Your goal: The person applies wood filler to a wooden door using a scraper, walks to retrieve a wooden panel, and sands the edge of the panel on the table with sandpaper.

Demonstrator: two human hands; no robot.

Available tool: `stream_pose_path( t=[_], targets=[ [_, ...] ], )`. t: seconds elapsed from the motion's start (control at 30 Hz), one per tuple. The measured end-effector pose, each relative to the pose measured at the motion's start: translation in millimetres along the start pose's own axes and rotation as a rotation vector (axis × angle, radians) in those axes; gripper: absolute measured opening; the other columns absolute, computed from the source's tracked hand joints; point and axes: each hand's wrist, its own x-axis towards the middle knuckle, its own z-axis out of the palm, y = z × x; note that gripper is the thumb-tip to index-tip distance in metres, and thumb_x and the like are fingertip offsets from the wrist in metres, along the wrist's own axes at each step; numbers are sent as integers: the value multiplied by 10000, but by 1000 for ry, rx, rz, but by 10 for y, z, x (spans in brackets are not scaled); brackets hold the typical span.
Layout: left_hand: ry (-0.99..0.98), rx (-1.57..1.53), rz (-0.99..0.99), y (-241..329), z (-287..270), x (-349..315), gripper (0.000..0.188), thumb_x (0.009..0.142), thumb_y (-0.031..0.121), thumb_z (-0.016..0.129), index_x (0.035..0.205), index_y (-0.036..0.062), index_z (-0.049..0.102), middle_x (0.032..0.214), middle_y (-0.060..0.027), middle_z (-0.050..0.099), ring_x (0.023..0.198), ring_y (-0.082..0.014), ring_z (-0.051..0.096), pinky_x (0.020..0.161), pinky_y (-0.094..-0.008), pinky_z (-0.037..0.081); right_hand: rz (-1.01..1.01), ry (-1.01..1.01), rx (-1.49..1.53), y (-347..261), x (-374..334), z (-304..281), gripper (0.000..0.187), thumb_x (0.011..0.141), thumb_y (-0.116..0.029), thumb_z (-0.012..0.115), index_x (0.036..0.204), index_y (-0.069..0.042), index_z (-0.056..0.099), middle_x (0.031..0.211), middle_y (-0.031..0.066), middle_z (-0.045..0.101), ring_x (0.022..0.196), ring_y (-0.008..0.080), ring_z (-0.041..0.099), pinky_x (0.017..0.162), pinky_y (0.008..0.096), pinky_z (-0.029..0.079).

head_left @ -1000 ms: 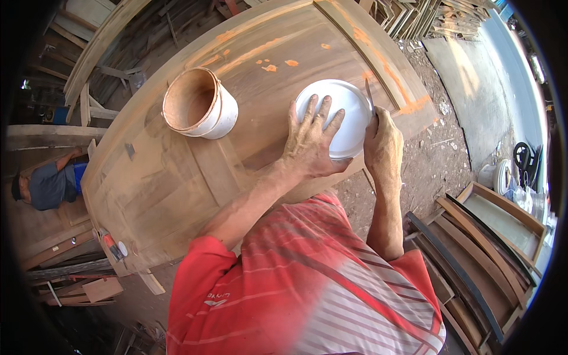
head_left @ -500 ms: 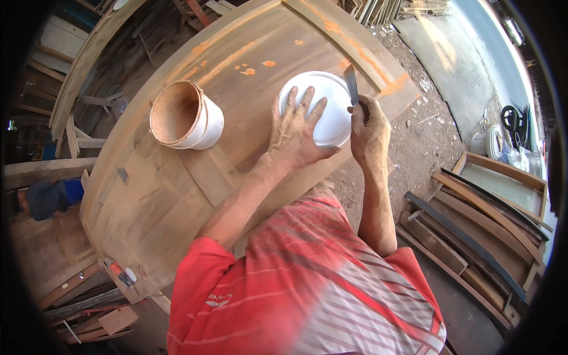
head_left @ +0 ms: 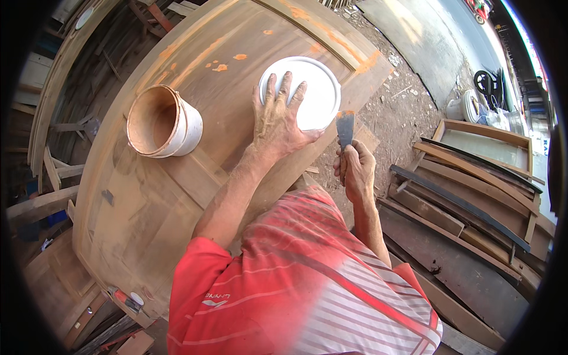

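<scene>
My left hand lies with fingers spread on top of a round white lid, which rests on a wooden panel. Whether a tub sits under the lid I cannot tell. In my right hand is a putty knife, its blade pointing away from me just right of the lid, with orange filler along the tip. An open white bucket, coated tan inside, stands on the panel to the left. Orange filler patches mark the panel's far part.
A small grey scraper piece lies on the panel's left part. A red and grey tool is at its lower left corner. Wooden frames and boards are stacked at right. Debris litters the ground beyond the panel's right edge.
The putty knife has come down from beside the lid's far right edge toward me and turned its flat face up. My left hand stays on the lid. The whole view has shifted.
</scene>
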Motion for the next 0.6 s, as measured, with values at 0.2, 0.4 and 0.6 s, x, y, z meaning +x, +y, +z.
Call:
stream_pose_path(
  t=[0.2,0.4,0.6],
  targets=[
    [28,14,36,0,22,98,1057,688,609,826,1543,112,453,1611,-274,332,1507,-495,237,1204,-707,108,-26,38,23,-2,-51,15,261,1080,-212,468,1037,-8,627,664,39,622,467,70,517,400,214,368],
    [21,38,31,28,63,142,1055,712,648,799,1549,109,447,1617,-287,318,1508,-509,230,1188,-718,127,8,36,40,-57,1,17,259,1075,-220,474,1060,-8,620,676,21,613,482,68,528,401,212,371],
    [26,55,40,87,76,146,1052,724,666,779,1551,109,444,1623,-293,306,1506,-521,232,1172,-731,148,50,-18,86,-98,25,-54,263,1078,-226,477,1072,-6,618,689,14,611,491,73,537,402,215,386]
  ],
)
